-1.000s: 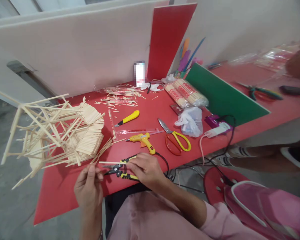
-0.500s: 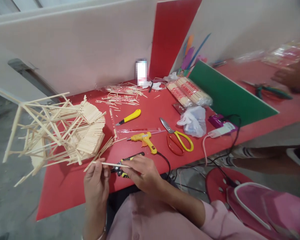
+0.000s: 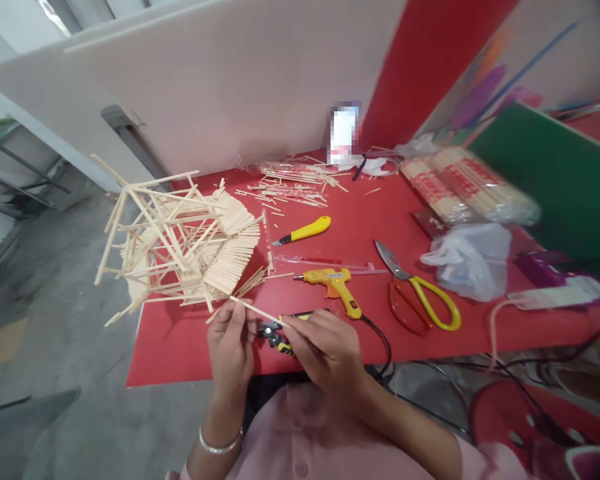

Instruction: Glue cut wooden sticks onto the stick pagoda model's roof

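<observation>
Between my two hands runs a thin wooden stick [image 3: 261,312], slanting down to the right. My left hand [image 3: 231,337] pinches it near its upper left end. The fingers of my right hand [image 3: 325,343] close on its lower right end. Under the stick lie black and yellow pliers [image 3: 270,331], partly hidden by my right hand. Left of my hands stands a frame built of wooden sticks [image 3: 180,247], with a fan-like stepped part [image 3: 233,257] on its right side. Loose sticks [image 3: 247,283] lie beside it. A yellow glue gun [image 3: 335,280] rests right of the frame.
A yellow cutter knife [image 3: 307,230] and red-and-yellow scissors [image 3: 415,290] lie on the red table [image 3: 180,360]. Farther back are scattered sticks [image 3: 295,190], a lit phone [image 3: 344,133] and packed stick bundles [image 3: 467,183]. A white plastic bag [image 3: 473,260] and a green board [image 3: 555,180] are at right.
The view has swung left, so everything sits farther right in it. The stick now slants more steeply between my hands, its left end higher. Both hands still hold it.
</observation>
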`<state>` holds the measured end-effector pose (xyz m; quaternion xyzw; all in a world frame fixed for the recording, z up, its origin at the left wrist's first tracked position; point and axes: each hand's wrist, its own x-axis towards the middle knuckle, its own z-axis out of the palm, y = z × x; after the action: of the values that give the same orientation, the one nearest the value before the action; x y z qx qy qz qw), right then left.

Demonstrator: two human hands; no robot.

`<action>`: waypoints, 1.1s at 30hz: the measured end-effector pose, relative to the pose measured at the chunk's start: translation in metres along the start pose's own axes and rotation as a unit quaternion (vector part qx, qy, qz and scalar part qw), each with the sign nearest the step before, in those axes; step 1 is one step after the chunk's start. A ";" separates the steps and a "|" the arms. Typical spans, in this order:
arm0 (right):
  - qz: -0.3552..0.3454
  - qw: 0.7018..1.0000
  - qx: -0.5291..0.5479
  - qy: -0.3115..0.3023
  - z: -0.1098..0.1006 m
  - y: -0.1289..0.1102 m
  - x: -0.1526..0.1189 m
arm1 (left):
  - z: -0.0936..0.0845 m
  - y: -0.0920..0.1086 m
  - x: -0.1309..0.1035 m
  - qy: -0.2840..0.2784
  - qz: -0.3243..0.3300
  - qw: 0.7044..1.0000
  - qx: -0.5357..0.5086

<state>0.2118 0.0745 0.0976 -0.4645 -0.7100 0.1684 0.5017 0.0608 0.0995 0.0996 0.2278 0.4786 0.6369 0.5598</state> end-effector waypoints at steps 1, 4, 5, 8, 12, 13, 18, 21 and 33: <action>-0.003 1.000 -0.001 0.000 0.000 0.000 0.000 | 0.000 0.000 0.000 0.009 0.004 1.000 -0.006; -0.018 1.000 -0.003 0.008 0.003 0.001 -0.001 | -0.001 0.000 0.001 0.027 0.020 0.999 -0.022; -0.026 1.000 -0.005 0.012 0.005 0.001 -0.001 | -0.002 0.001 0.002 0.032 0.025 0.999 -0.028; -0.043 0.998 -0.023 0.027 0.008 -0.002 0.005 | -0.003 0.003 0.005 0.038 0.024 0.998 -0.047; -0.057 0.997 -0.048 0.030 0.013 -0.008 0.015 | -0.004 0.006 0.007 0.011 0.012 0.997 -0.069; -0.061 0.996 -0.051 0.030 0.015 -0.009 0.017 | -0.005 0.006 0.007 0.014 0.010 0.998 -0.068; -0.085 0.993 -0.074 0.043 0.022 -0.010 0.024 | -0.006 0.003 0.008 0.042 -0.002 0.997 -0.061; -0.092 0.992 -0.075 0.045 0.026 -0.010 0.027 | -0.007 0.003 0.010 0.035 -0.012 0.997 -0.067; -0.083 0.993 -0.077 0.033 0.032 -0.008 0.027 | -0.003 0.008 0.012 0.072 -0.005 0.996 -0.061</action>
<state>0.1786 0.1005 0.1045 -0.4461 -0.7403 0.0558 0.4998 0.0518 0.1104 0.1021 0.1443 0.4796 0.6765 0.5399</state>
